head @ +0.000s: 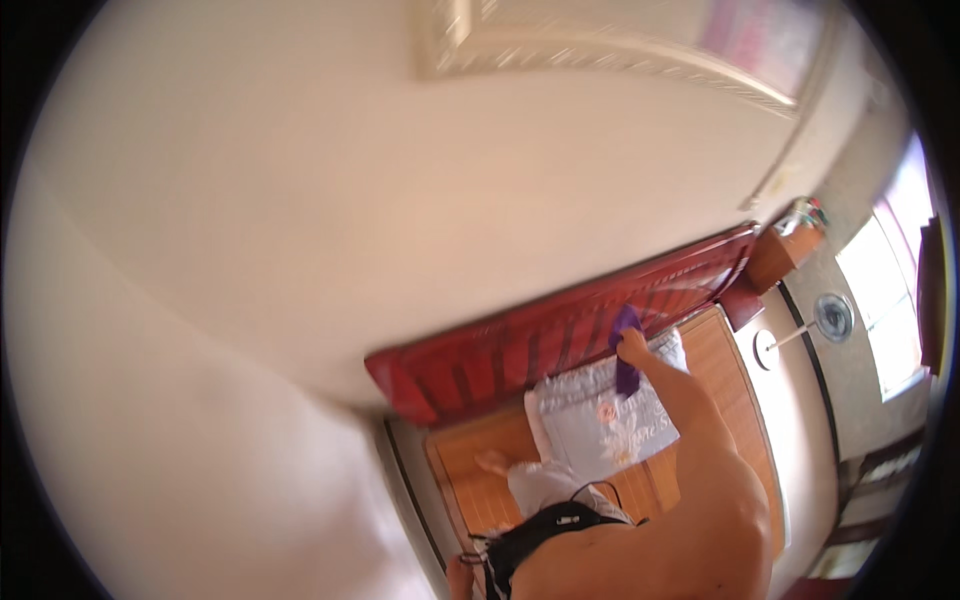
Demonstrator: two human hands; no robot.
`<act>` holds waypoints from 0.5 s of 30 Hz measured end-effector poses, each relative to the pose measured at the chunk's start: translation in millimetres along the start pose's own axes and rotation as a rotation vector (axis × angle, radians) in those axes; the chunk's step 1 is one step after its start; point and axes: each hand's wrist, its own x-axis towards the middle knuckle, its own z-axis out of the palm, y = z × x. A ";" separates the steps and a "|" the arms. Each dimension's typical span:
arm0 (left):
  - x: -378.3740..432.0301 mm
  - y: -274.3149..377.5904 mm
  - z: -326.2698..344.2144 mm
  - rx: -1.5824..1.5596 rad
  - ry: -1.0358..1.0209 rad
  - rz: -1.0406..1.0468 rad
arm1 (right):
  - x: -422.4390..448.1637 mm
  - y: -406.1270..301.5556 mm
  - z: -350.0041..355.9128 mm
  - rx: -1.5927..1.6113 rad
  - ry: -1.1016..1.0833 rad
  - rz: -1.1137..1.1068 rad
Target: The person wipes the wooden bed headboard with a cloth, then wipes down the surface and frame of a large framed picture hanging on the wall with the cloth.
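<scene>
My right hand (pixel 634 348) grips a purple cloth (pixel 628 381) against the slats of a red wooden headboard (pixel 525 345). The cloth hangs below my fingers and also shows above them. Beneath it lie grey-white pillows (pixel 592 442) with a flower print and some lettering. At the lower left my left hand (pixel 460 576) is only partly in view, beside a black bag or garment (pixel 540 529) at my waist. Its fingers cannot be made out. One bare foot (pixel 491 461) rests on the wooden-slat bed mat (pixel 480 439).
A pale wall (pixel 315 187) rises behind the headboard, with an ornate picture frame (pixel 600 64) on it. Right of the bed are a brown box or cabinet (pixel 784 255), a fan (pixel 832 318) on a stand and a bright window (pixel 885 300). Another wall (pixel 262 480) borders the left side.
</scene>
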 end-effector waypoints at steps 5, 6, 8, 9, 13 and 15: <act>16.0 67.4 -40.1 -0.168 0.128 0.179 | -148.8 -88.9 -69.8 1.037 -0.118 0.454; 13.2 134.8 -12.3 -0.223 -0.001 0.267 | -172.6 -50.1 -88.1 1.221 -0.094 0.367; -6.3 209.9 7.0 -0.342 -0.256 0.360 | -219.6 -77.4 -109.6 1.321 -0.215 0.244; -3.9 216.8 8.8 -0.341 -0.232 0.506 | -239.5 -108.2 -112.6 1.242 -0.311 0.103; -63.3 288.9 36.5 0.156 0.088 1.186 | -288.0 -174.7 -135.0 0.924 -0.551 -0.279; -116.6 306.0 32.1 -0.244 -0.377 0.746 | -314.1 -212.3 -166.0 1.039 -0.641 -0.299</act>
